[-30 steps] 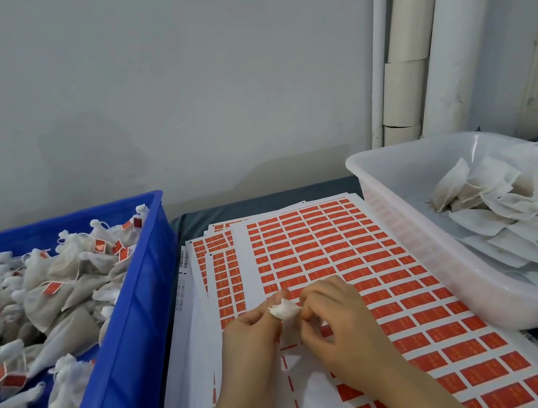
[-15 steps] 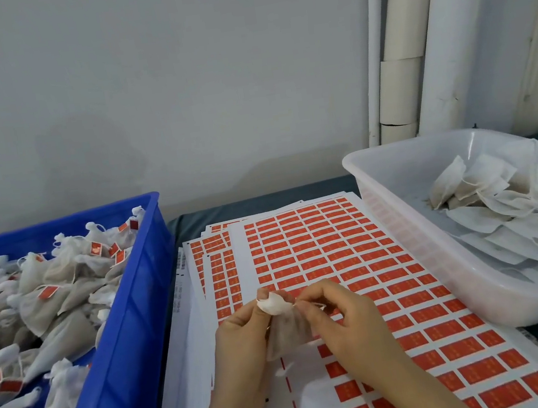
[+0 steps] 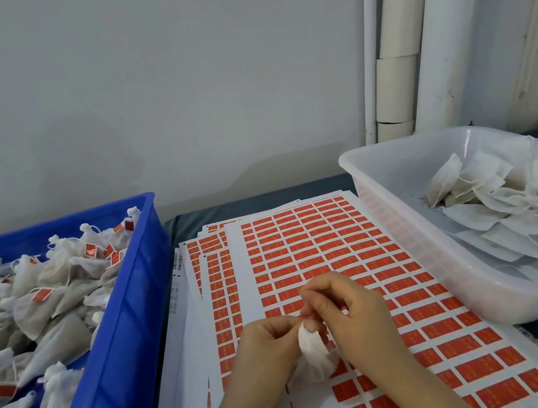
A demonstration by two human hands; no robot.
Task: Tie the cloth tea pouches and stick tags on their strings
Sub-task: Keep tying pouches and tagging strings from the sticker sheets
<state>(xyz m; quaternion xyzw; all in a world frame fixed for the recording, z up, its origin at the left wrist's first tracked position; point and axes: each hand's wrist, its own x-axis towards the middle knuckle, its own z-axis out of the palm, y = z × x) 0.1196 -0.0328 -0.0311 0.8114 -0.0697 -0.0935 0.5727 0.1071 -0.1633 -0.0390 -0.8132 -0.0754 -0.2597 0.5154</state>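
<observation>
A white cloth tea pouch [image 3: 315, 356] hangs between both hands above the sticker sheets. My left hand [image 3: 264, 349] pinches its gathered top from the left. My right hand [image 3: 349, 317] has its fingers curled at the same top, pinching what looks like the string; the string itself is too thin to make out. Sheets of red tag stickers [image 3: 319, 252] lie fanned under the hands, with several stickers gone from the near left columns.
A blue crate [image 3: 122, 328] on the left holds many tied pouches with red tags. A clear plastic tub [image 3: 401, 219] on the right holds flat, untied pouches. A grey wall and white pipes [image 3: 445, 40] stand behind the dark table.
The pouch has dropped lower between my hands and its rounded body now shows below them. My right hand has lifted above the pouch top. Both hands shifted slightly toward me.
</observation>
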